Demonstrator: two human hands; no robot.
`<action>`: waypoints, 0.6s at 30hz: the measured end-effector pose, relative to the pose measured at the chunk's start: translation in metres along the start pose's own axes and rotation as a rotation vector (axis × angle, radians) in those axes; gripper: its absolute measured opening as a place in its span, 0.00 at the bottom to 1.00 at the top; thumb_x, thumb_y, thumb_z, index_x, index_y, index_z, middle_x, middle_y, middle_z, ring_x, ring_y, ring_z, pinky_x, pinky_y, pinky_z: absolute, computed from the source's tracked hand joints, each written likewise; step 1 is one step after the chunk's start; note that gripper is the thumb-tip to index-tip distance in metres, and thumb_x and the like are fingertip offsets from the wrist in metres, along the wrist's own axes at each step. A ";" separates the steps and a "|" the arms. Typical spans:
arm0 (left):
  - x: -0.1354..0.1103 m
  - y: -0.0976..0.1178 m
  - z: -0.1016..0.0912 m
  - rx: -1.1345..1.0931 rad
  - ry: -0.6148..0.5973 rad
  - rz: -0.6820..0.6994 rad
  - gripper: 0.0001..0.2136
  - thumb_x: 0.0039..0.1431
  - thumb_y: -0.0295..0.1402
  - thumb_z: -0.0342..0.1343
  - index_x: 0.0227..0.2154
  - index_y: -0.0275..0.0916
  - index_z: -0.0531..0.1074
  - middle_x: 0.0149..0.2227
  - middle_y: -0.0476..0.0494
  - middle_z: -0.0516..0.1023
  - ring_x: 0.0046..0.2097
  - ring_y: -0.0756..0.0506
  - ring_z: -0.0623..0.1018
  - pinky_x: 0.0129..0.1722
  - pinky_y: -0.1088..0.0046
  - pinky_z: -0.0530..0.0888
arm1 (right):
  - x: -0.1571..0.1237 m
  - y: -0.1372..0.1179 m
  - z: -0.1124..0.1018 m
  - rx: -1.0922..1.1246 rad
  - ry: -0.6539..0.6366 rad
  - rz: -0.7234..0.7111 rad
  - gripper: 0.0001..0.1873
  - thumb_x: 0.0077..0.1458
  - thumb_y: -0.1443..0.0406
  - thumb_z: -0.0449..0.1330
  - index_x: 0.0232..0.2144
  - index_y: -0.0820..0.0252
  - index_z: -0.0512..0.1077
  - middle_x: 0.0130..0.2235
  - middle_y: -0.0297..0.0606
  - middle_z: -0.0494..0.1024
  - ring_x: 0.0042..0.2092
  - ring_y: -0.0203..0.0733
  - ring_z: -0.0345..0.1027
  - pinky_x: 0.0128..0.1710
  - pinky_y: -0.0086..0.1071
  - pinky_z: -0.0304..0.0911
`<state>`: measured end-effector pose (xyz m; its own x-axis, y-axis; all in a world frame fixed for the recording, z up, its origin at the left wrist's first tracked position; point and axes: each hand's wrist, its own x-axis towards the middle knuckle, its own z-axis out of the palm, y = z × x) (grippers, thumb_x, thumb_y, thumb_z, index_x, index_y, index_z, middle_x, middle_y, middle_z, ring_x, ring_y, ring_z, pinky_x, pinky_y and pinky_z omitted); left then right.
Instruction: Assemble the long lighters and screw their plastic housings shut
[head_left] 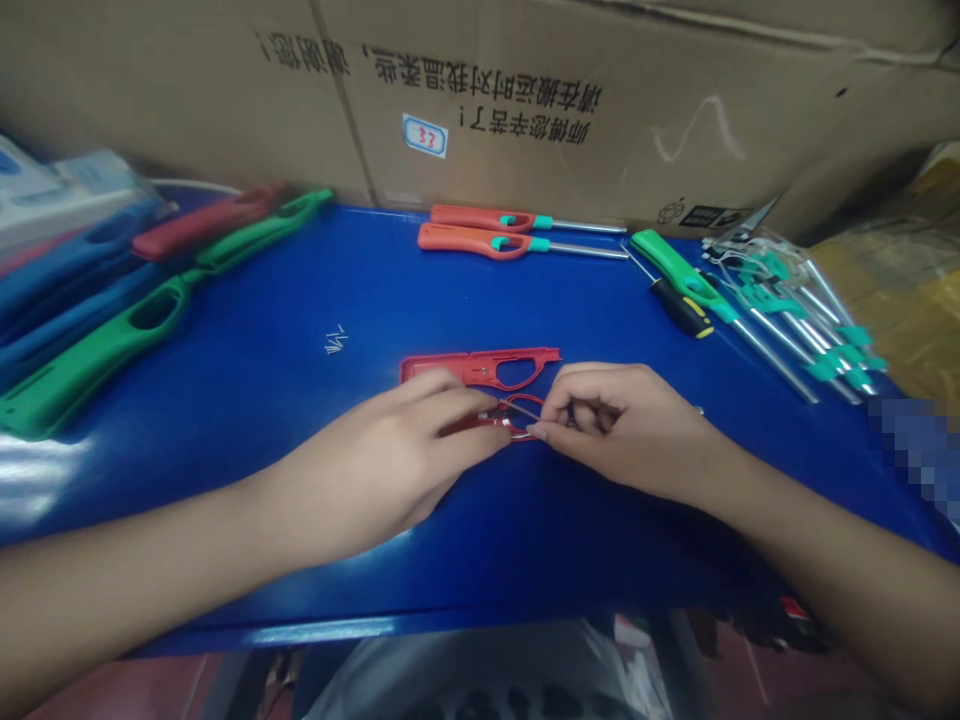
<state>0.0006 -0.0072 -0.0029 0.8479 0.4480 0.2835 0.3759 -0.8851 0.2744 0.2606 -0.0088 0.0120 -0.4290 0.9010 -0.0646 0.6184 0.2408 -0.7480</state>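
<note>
My left hand (pixel 397 445) is closed over a red lighter casing half (pixel 517 400), with much of it hidden under the fingers. The fingertips of my right hand (pixel 637 425) pinch a thin pale wire (pixel 523 411) at the right end of that casing half. Just beyond my hands lies a second red lighter casing half (pixel 480 368), its hollow inner side facing up and its finger loop at the right. It sits on the blue table, apart from my right hand.
Small screws (pixel 335 341) lie left of centre on the blue table (pixel 300 420). Two orange lighters (pixel 480 240) rest by the cardboard box (pixel 480 100). To the right are a green lighter (pixel 679 270), a screwdriver (pixel 682 307) and metal lighter tubes (pixel 795 310). Coloured casings (pixel 97 360) are piled left.
</note>
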 end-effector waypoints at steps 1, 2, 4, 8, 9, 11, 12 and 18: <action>0.000 0.000 0.000 -0.003 0.002 0.000 0.15 0.69 0.24 0.52 0.56 0.36 0.75 0.53 0.37 0.77 0.54 0.37 0.75 0.54 0.57 0.78 | 0.000 0.000 0.000 0.001 -0.003 0.006 0.07 0.55 0.69 0.65 0.26 0.60 0.76 0.24 0.26 0.65 0.22 0.26 0.52 0.22 0.27 0.50; 0.000 0.001 0.000 -0.007 0.003 -0.001 0.15 0.69 0.24 0.52 0.56 0.36 0.75 0.53 0.37 0.77 0.54 0.37 0.75 0.54 0.57 0.78 | 0.000 0.000 0.000 0.006 -0.006 0.013 0.06 0.55 0.69 0.65 0.26 0.60 0.76 0.24 0.26 0.65 0.22 0.27 0.52 0.22 0.27 0.50; 0.001 0.001 0.000 -0.015 -0.003 -0.006 0.16 0.69 0.23 0.52 0.56 0.37 0.75 0.54 0.37 0.77 0.55 0.37 0.75 0.55 0.57 0.77 | 0.000 0.000 0.000 0.021 -0.005 0.026 0.06 0.55 0.69 0.65 0.26 0.60 0.76 0.24 0.26 0.65 0.22 0.26 0.52 0.21 0.27 0.49; 0.002 0.001 0.000 -0.014 -0.006 -0.018 0.16 0.69 0.24 0.52 0.57 0.38 0.74 0.54 0.37 0.76 0.55 0.37 0.74 0.55 0.56 0.77 | -0.001 0.000 -0.001 0.054 -0.004 0.039 0.06 0.55 0.70 0.64 0.25 0.60 0.76 0.24 0.26 0.65 0.21 0.26 0.52 0.20 0.27 0.48; 0.002 0.001 0.000 -0.012 -0.004 -0.019 0.16 0.69 0.24 0.52 0.56 0.38 0.75 0.54 0.37 0.76 0.55 0.37 0.74 0.55 0.56 0.77 | -0.002 0.000 -0.001 0.059 -0.011 0.036 0.07 0.55 0.70 0.64 0.25 0.60 0.76 0.24 0.26 0.65 0.21 0.26 0.52 0.20 0.27 0.48; 0.002 0.000 0.000 -0.012 -0.002 -0.020 0.16 0.69 0.24 0.52 0.56 0.38 0.75 0.54 0.37 0.76 0.54 0.37 0.74 0.55 0.56 0.77 | -0.002 0.000 -0.002 0.054 -0.022 0.017 0.07 0.54 0.71 0.63 0.25 0.60 0.76 0.25 0.27 0.66 0.22 0.26 0.53 0.20 0.26 0.49; 0.002 0.000 0.001 -0.015 -0.004 -0.019 0.15 0.69 0.24 0.52 0.56 0.38 0.75 0.54 0.37 0.76 0.54 0.37 0.74 0.54 0.56 0.77 | -0.002 0.000 -0.002 0.041 -0.023 0.003 0.07 0.54 0.72 0.63 0.25 0.60 0.76 0.25 0.27 0.66 0.22 0.26 0.54 0.21 0.26 0.50; 0.002 0.001 0.001 -0.022 -0.012 -0.024 0.15 0.70 0.25 0.52 0.55 0.39 0.75 0.54 0.38 0.76 0.56 0.38 0.73 0.56 0.58 0.76 | -0.001 0.000 -0.002 -0.074 0.006 -0.084 0.07 0.54 0.73 0.64 0.26 0.60 0.75 0.25 0.26 0.65 0.23 0.26 0.54 0.23 0.25 0.53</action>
<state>0.0029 -0.0072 -0.0033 0.8434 0.4672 0.2652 0.3880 -0.8712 0.3008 0.2621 -0.0086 0.0137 -0.4780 0.8784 0.0005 0.6271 0.3417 -0.7000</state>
